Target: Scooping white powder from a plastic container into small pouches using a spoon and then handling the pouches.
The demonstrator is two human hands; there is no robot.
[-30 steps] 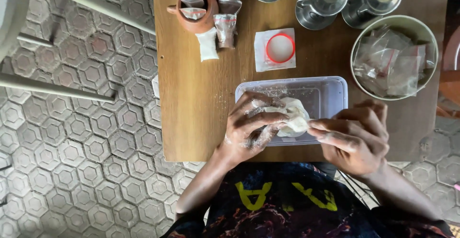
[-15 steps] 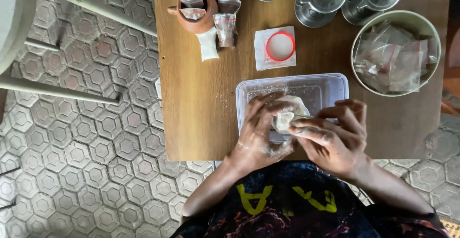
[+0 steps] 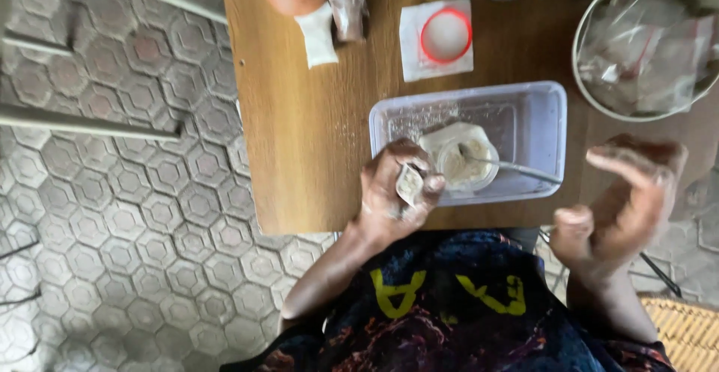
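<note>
1. Container [image 3: 535,110]: clear rectangular plastic tub on the wooden table [image 3: 299,117], lying just ahead of both hands, its long side running across the person's front. Its near wall sits right beyond the left knuckles.
2. Right hand [image 3: 618,200]: lifted clear at the table's near corner, fingers loosely spread and curled, holding nothing; it hangs apart from the tub, to its right and nearer the body.
3. Left hand [image 3: 397,192]: closed around a small pale packet [image 3: 410,183], pinched between thumb and fingers at the tub's near-left rim. This is the nearer hand to the cup.
4. Round cup [image 3: 460,162] of whitish powder inside the tub, just right of the left fingertips.
5. Spoon [image 3: 509,166]: bowl in the cup, handle pointing rightward toward the right hand, long axis nearly parallel to the tub's long side.
</note>
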